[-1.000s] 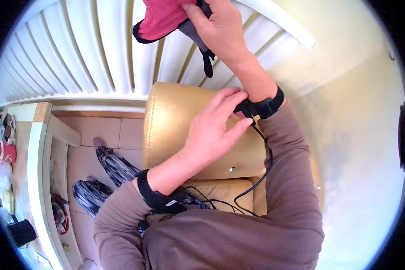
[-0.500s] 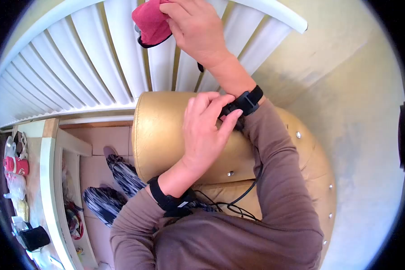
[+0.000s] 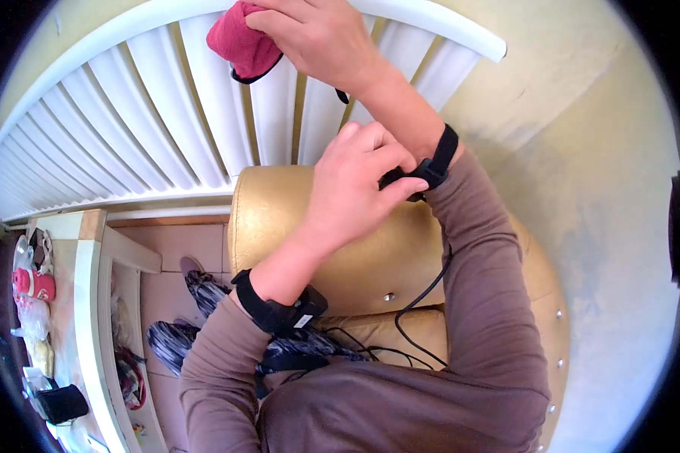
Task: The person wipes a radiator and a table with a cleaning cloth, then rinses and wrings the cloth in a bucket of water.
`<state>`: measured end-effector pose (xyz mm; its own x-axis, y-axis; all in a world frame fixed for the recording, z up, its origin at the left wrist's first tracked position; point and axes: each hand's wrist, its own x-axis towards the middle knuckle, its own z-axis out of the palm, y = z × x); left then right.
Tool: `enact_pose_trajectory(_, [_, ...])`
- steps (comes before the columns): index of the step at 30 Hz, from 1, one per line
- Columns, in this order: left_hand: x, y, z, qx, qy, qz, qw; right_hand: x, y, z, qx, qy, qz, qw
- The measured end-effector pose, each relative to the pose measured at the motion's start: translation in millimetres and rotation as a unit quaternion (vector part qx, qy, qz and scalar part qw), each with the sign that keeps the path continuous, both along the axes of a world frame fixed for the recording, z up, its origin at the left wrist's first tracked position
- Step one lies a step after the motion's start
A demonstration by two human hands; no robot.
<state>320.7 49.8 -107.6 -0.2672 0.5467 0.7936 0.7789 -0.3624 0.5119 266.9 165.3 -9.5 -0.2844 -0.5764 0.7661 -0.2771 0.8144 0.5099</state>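
Observation:
At the top, my right hand (image 3: pixel 317 34) grips a pink cloth (image 3: pixel 242 41) with a black edge, held before the white radiator (image 3: pixel 136 98). A black strap with a buckle (image 3: pixel 440 162) circles my right wrist. Reaching across from the lower left, my left hand (image 3: pixel 351 181) has its fingers curled and its thumb pressed on this wrist strap; part of the strap is hidden behind the fingers. Another black strap (image 3: pixel 257 306), with a small black box (image 3: pixel 310 306) at it, is around my left wrist.
Below my hands is a gold padded armrest (image 3: pixel 272 226) with studs. A black cable (image 3: pixel 412 302) runs from my right sleeve toward my lap. At left stands a white-edged table (image 3: pixel 87 302) bearing a red container (image 3: pixel 38 285), bags and a black object (image 3: pixel 62 404).
My right hand and the pink cloth have shifted slightly left and up in view. My left hand has turned, its fingers more curled at the right wrist strap. The view has moved a little.

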Motion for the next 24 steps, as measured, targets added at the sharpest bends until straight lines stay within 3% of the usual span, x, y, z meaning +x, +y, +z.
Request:
enact_pose_trajectory(7, [-22.5, 0.1, -6.0, 0.001, 0.020, -0.109, 0.994, 1.1, -12.9, -8.6, -0.021, 0.002, 0.017, 1.000])
enact_pose_trajectory(14, [-29.8, -8.6, -3.7, -0.082, 0.029, -0.124, 0.988, -2.4, -16.1, -10.9, -0.025, -0.005, 0.031, 0.999])
enact_pose_trajectory(20, [-28.3, -12.1, -5.1, -0.061, -0.126, -0.268, 0.953, -4.0, -17.4, -16.4, -0.052, -0.008, 0.035, 0.998])
enact_pose_trajectory(22, [-29.1, -16.4, -4.2, -0.142, -0.161, -0.274, 0.937, -4.4, -19.5, -17.1, -0.046, -0.025, 0.047, 0.998])
enact_pose_trajectory(24, [-31.4, -15.5, -7.2, -0.154, -0.176, -0.288, 0.929, -6.8, -18.1, -18.3, -0.044, -0.028, 0.040, 0.998])
